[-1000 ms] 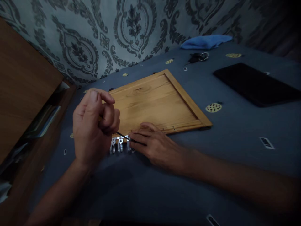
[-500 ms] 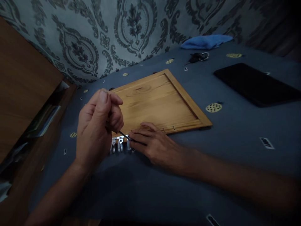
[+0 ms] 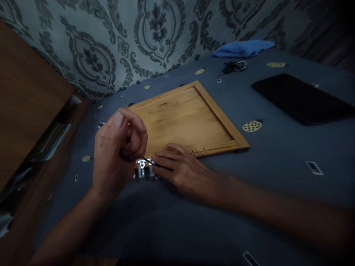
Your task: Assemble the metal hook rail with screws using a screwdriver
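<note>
A framed wooden panel [image 3: 188, 118] lies flat on a blue patterned cloth. At its near edge sits a small metal rack of hooks [image 3: 142, 170]. My left hand [image 3: 116, 155] is closed around a thin dark tool [image 3: 146, 160], likely a small screwdriver, whose tip points at the top of the hook rack. My right hand [image 3: 180, 168] rests palm down beside it, fingers pressed together on the rack's right end and the panel's edge; whether it pinches anything is hidden.
A black flat slab [image 3: 302, 98] lies at the right. A blue cloth [image 3: 244, 48] and a dark bunch with a ring [image 3: 234, 66] sit at the back. A wooden shelf unit [image 3: 30, 111] stands at the left, against the patterned wall.
My left hand has shifted slightly right and turned, its fingers rolling round the tool. My right hand and the panel have stayed put.
</note>
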Available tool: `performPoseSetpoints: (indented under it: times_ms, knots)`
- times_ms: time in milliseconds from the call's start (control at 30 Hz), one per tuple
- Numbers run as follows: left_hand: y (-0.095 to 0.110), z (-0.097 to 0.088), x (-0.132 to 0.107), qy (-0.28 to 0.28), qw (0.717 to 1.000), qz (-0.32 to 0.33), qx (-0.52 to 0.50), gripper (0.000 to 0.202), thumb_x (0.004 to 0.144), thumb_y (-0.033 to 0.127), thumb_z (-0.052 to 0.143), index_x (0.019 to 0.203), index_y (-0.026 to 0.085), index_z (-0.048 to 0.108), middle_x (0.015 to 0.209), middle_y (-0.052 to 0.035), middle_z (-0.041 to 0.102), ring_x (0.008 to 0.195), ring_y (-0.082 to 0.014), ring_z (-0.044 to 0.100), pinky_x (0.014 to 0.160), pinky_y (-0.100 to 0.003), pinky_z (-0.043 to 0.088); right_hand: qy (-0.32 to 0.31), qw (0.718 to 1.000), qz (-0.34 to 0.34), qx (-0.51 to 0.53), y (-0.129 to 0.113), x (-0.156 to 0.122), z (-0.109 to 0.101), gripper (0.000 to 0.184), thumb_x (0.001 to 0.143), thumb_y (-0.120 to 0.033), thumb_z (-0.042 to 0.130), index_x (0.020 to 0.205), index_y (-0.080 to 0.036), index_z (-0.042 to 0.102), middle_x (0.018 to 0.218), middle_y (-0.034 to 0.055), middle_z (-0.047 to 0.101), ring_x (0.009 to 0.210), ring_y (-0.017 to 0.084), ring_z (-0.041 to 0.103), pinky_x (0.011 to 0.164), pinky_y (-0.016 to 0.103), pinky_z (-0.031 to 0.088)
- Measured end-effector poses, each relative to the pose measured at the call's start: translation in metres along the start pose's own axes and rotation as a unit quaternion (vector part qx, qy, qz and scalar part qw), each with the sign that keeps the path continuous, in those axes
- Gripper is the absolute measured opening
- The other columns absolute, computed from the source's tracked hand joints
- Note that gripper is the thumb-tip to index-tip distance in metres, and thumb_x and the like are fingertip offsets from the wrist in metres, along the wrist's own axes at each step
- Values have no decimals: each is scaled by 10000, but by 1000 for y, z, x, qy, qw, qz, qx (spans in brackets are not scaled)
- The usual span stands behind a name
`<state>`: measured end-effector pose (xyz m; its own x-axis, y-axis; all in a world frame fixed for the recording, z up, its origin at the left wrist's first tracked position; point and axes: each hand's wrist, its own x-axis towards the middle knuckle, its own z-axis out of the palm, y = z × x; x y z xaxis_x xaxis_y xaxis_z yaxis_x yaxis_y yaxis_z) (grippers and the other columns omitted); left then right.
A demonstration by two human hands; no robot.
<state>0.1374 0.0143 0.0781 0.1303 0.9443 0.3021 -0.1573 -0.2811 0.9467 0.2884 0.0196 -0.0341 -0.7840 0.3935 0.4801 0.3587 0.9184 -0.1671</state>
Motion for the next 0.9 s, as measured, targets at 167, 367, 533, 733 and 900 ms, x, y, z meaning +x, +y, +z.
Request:
performPoseSetpoints:
  times_ms: [167, 367, 533, 733, 900]
  knots:
    - [-1, -6, 3, -27, 1000, -15, -7, 428, 938, 447, 742, 612, 181, 664, 430, 90, 243, 371, -46, 126, 355, -195, 174, 1, 1000, -1, 12, 0, 1, -2, 233, 1032, -125, 527, 1162, -159, 717, 1204, 110, 757, 1167, 257, 649, 1112, 486, 431]
    - [-2, -13, 10, -94, 995, -20, -21, 468, 938, 459, 733, 579, 166, 668, 420, 87, 277, 334, -26, 126, 330, -180, 187, 4, 1000, 0, 23, 1, 1, 0, 264, 1015, -80, 521, 1178, -149, 716, 1235, 132, 750, 1193, 265, 638, 1109, 510, 443]
    - [-2, -14, 11, -100, 994, -24, -22, 455, 926, 460, 746, 588, 170, 651, 444, 88, 282, 342, -26, 131, 332, -174, 196, 13, 1000, -5, 21, 1, 0, 0, 211, 1003, -97, 581, 1156, -124, 723, 1209, 132, 759, 1186, 270, 648, 1118, 499, 437]
    - [0, -7, 7, 14, 1000, -1, -8, 377, 922, 378, 753, 623, 188, 623, 446, 91, 250, 380, -49, 151, 366, -185, 210, 7, 1000, 1, 8, 1, -1, -1, 254, 1013, -89, 536, 1153, -179, 728, 1255, 112, 757, 1187, 253, 653, 1100, 491, 448]
    - [9, 1, 2, 65, 996, 59, -8, 361, 908, 304, 763, 588, 190, 641, 415, 82, 317, 355, -45, 159, 342, -190, 192, 26, 1000, -7, 11, 1, -2, 2, 236, 1029, -119, 532, 1177, -132, 715, 1259, 127, 754, 1181, 264, 650, 1104, 486, 441]
